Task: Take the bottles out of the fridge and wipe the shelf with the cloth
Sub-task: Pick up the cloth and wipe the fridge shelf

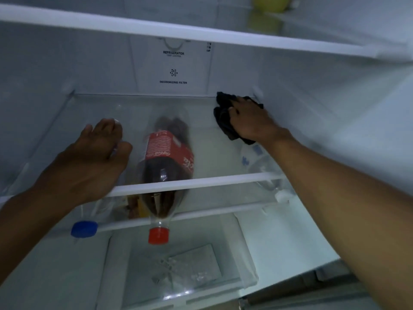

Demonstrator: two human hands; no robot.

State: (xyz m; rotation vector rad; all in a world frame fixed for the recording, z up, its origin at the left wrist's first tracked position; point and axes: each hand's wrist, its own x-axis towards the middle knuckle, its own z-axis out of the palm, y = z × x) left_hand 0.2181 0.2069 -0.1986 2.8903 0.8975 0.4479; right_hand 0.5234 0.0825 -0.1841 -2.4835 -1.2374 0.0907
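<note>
A black cloth (225, 117) is gripped by the right hand (250, 118) at the shelf's (201, 182) back right corner; a clear bottle (89, 220) is grasped by the left hand (96, 157), beside the cola bottle (167, 157).

The camera is looking into a household refrigerator, likely in a home kitchen. Its back panel (173, 66) is reading "REFRIGERATOR" and "DEODORIZING FILTER", with glass shelves (192, 183) and a drawer (178, 276) showing below.

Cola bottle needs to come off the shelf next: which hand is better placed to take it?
Left. The left hand sits beside the cola bottle, on the clear blue-capped bottle. The right hand is busy holding the dark cloth at the shelf's back right corner.
</note>
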